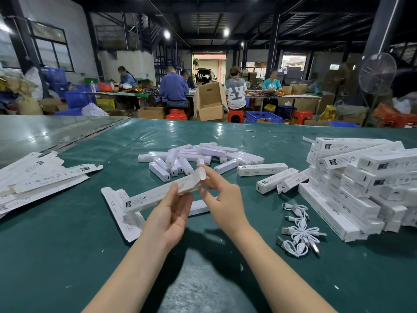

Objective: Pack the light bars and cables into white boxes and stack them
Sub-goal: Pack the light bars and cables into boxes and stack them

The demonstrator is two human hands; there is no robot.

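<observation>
- At the far left of the green table (67, 256), flat box blanks (33, 177) lie fanned in a loose heap. They are thin card, light and easily creased, and best lifted by a long edge.
- Just left of centre, the left hand (171, 213) grips the white box (153, 196) around its middle, thumb on top and fingers curled beneath. It holds the box above the table with the far end tilted up. The folded card looks light but easy to crush, so a gentle hold on the long edges suits it better than pressing the broad faces.
- Right of that, the right hand (223, 199) pinches the same box at its open end, forefinger on the raised end flap (201, 173) and thumb below. I judge the flap the weakest part: it would bend or tear at its crease if pulled.
- Beyond the hands, light bars (198, 157) lie in a jumbled pile, and one more lies on the table beneath the hands. They look like rigid, smooth plastic, probably a little slippery. Taking one by its long sides near the middle should keep it straight for sliding in.
- Further right and nearer, cables (297, 233) sit in a tangled white bunch. They are limp and springy and likely to drag neighbours along, so take one by its coil, not by a plug.
- At the far right, packed boxes (361, 184) are stacked unevenly, some leaning. Their smooth card may slip.
</observation>
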